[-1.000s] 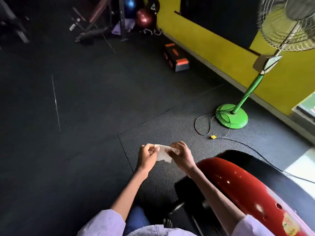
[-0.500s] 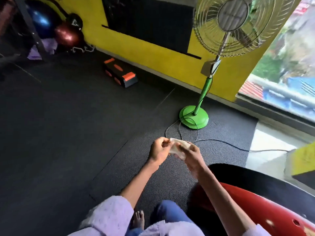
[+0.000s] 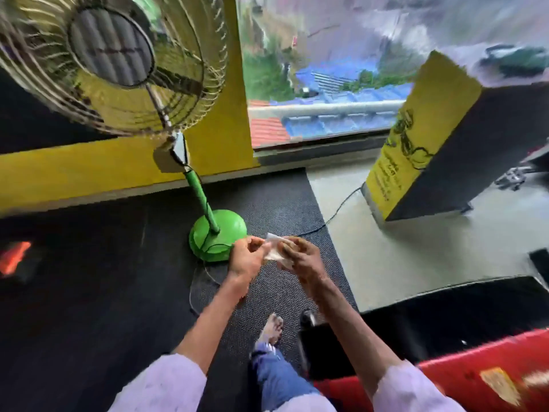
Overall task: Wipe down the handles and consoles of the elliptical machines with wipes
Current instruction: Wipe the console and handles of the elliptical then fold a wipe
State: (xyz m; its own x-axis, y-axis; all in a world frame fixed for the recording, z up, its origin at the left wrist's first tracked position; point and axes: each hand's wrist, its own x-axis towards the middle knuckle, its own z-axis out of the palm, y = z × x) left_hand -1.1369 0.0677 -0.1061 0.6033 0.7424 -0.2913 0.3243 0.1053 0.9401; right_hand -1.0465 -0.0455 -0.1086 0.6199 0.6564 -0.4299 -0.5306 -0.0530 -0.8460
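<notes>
The left hand [image 3: 246,257] and right hand [image 3: 300,257] each close their grip on one white wipe [image 3: 274,248], fingers pinching it between them in mid-air, above the dark floor mat [image 3: 267,197]; beyond stands a green fan [image 3: 218,233]; a red machine cover [image 3: 475,370] lies low right. Best, I judge, to spread the wipe flat before wiping; no handle or console is visible here.

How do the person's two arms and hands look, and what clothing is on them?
Both forearms are bare. Each arm has a loose, pale lilac sleeve: left sleeve, right sleeve. The left hand and right hand wear no gloves. The picture is too blurred to tell about rings.
</notes>
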